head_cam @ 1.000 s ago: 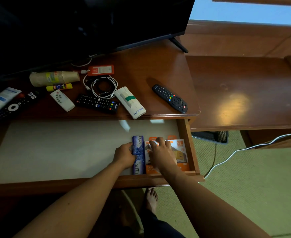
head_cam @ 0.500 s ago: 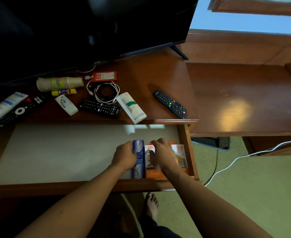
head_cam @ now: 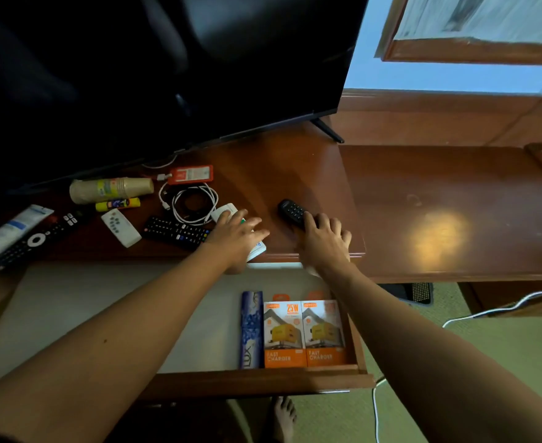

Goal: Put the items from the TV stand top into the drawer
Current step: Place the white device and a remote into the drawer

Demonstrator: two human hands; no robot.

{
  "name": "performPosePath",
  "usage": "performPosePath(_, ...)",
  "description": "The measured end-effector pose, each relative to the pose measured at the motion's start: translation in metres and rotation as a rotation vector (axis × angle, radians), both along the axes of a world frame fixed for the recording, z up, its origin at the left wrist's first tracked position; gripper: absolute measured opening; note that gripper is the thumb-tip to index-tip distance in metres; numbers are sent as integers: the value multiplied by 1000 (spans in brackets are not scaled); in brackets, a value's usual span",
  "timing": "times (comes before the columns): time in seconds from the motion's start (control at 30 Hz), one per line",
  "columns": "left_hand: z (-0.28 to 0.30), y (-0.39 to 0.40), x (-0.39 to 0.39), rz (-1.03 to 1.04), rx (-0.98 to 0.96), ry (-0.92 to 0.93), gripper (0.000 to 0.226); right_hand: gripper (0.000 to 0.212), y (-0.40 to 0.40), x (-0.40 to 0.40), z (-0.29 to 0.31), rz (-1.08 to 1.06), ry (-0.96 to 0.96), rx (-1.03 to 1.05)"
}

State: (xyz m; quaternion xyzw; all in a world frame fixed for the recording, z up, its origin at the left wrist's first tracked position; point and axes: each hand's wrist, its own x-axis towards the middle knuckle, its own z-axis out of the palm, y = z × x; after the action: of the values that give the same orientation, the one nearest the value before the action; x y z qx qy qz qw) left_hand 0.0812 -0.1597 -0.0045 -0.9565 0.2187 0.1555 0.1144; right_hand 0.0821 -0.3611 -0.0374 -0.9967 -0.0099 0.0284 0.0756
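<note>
Inside the open drawer (head_cam: 357, 375) lay three boxes; most items remained on the desk (head_cam: 295, 174). Left hand (head_cam: 236, 233) fingers spread over a white box (head_cam: 257, 249), right hand (head_cam: 324, 238) fingers closing on a black remote (head_cam: 290, 211).

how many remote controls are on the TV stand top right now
4: a black remote under the right hand, a black one beside the left hand, a small white one, and a black one far left.
</note>
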Motion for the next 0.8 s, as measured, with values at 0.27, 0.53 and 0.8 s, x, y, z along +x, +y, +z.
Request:
performPosePath(0.27,-3,-8,31,-43,-56,14,66,66,-28,28,10,109,-5,-95)
performPosePath(0.53,-5,-32,49,169,-237,60,82,32,-21,52,26,-159,-29,27)
performPosePath(0.8,-17,-33,54,264,-287,-26,79,47,0,63,19,-243,155,120)
